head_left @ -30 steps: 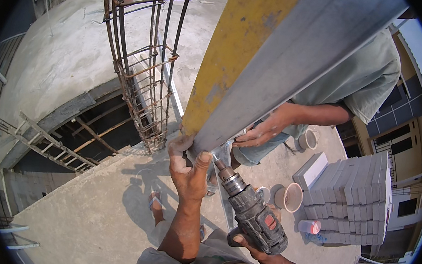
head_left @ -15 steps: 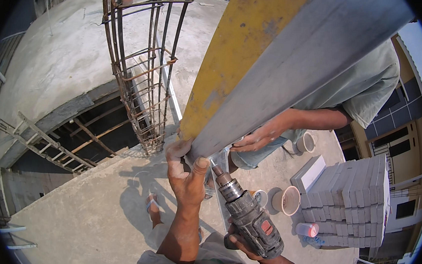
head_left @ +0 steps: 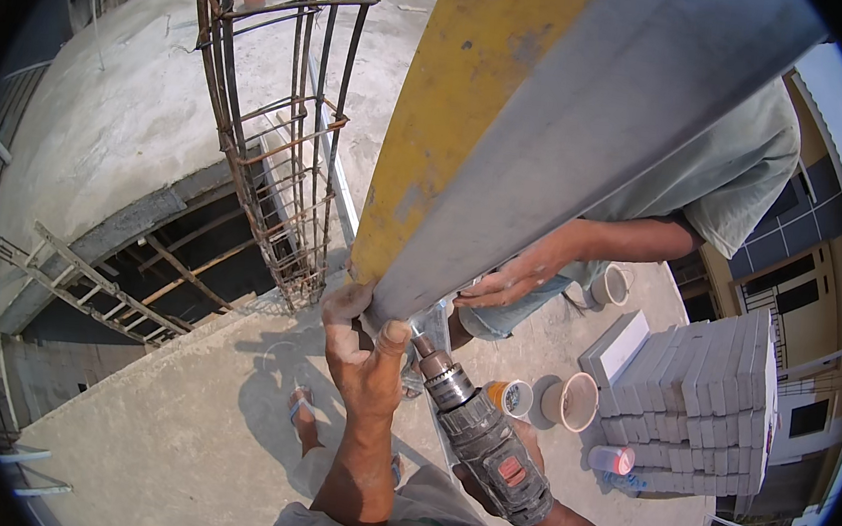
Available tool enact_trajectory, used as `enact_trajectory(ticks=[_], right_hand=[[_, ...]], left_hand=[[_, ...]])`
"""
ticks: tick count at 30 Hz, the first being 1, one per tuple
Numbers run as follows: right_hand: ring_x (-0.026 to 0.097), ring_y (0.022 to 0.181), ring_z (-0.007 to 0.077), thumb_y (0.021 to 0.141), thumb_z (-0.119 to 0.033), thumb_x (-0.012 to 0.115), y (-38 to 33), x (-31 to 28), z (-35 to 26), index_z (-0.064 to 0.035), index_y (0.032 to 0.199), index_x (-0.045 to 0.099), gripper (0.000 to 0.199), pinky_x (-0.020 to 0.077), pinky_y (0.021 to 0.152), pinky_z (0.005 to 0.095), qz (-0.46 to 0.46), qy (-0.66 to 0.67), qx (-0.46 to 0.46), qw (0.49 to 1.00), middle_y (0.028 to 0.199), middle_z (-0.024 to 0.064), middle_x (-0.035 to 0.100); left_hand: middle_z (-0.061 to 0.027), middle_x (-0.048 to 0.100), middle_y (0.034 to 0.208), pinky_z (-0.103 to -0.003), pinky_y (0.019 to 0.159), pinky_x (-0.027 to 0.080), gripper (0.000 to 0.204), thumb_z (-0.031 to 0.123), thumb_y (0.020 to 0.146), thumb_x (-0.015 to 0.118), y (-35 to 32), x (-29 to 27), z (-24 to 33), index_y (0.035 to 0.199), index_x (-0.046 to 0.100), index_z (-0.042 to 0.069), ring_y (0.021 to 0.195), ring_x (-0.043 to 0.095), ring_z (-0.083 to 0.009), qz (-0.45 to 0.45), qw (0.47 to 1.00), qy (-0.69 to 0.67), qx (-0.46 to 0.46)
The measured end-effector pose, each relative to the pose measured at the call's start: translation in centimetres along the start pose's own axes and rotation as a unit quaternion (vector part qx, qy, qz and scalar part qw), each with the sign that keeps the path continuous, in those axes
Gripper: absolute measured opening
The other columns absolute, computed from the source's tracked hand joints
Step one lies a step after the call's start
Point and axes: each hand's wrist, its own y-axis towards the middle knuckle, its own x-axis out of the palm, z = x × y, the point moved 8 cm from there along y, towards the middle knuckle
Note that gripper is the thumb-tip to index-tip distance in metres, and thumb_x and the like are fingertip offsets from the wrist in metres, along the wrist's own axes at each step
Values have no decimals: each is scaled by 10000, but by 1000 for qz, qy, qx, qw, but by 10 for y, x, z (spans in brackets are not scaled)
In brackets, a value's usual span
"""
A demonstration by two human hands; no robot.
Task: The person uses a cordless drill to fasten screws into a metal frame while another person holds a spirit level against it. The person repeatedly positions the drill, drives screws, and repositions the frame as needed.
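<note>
Left hand: the left hand (head_left: pixel 365 353) is reaching up and closing thumb and fingers around the lower end of the long grey metal profile (head_left: pixel 591 148), gripping it firmly from below.
Right hand: the right hand (head_left: pixel 512 476) is wrapping tightly around the grip of the power drill (head_left: pixel 481 434), mostly hidden behind the tool's body.
Drill: it is pointing upward, its chuck tip meeting the profile's lower end just beside the left thumb.
Profile: it is slanting up and away to the upper right, lying against a yellow-painted beam (head_left: pixel 466 97) on its left side.
Doing it well: judging from the pose, the bit should be sitting square to the metal, with the left hand bracing the profile so it is not twisting, and the thumb staying clear of the tip; steady pressure along the drill's axis seems wise.
Second person: a co-worker's hand (head_left: pixel 510 281) is resting on the profile from the far side, helping to steady it.
In the way: the co-worker's fingers are lying close to the drilling point, and the beam is crowding the left side.
Below: a rebar cage (head_left: pixel 281 151) is rising from the concrete slab (head_left: pixel 177 422) beside an open void with a ladder (head_left: pixel 89 279) lying across it.
Nearby: a stack of grey blocks (head_left: pixel 710 389), an empty bucket (head_left: pixel 571 399) and a small can (head_left: pixel 511 396) are sitting on the slab to the right.
</note>
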Motion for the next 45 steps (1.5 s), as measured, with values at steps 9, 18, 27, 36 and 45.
enact_trajectory(ticks=[9,18,27,36,45], right_hand=[[667,715,288,706,-165,792,9,-9,-24,-83,950,659,290,532,663,360,28,-299,-80,950,807,80,674],[687,956,319,750,-123,806,3,-29,-28,24,1232,547,567,540,862,380,21,-249,-240,938,1079,177,665],[681,885,322,726,-202,813,-7,-25,-71,27,1263,582,628,527,807,407,31,-416,-370,830,1059,174,679],[699,962,212,791,-146,827,-67,-21,-73,-23,1226,646,488,536,863,344,91,-186,-213,955,1113,92,720],[674,919,129,765,-64,834,-118,-20,-10,-57,1153,684,416,531,866,311,184,-92,69,976,1010,24,735]], left_hand=[[-129,459,1267,-425,1056,388,615,333,875,788,-2,4,6,1285,478,-4,1179,473,-238,-8,999,-38,-17],[-131,481,1245,-406,1039,377,521,280,916,742,-4,1,-1,1290,503,6,1185,473,-236,2,999,-11,34],[-146,518,1176,-432,1010,406,502,337,892,760,3,-5,13,1209,564,1,1127,521,-284,-26,987,151,38],[-192,546,1080,-475,887,456,547,376,851,788,21,0,42,1137,562,-32,1010,570,-373,-89,965,222,106],[-194,592,983,-497,843,457,479,299,760,861,39,-2,54,1010,594,-11,950,581,-412,-183,941,271,88]])
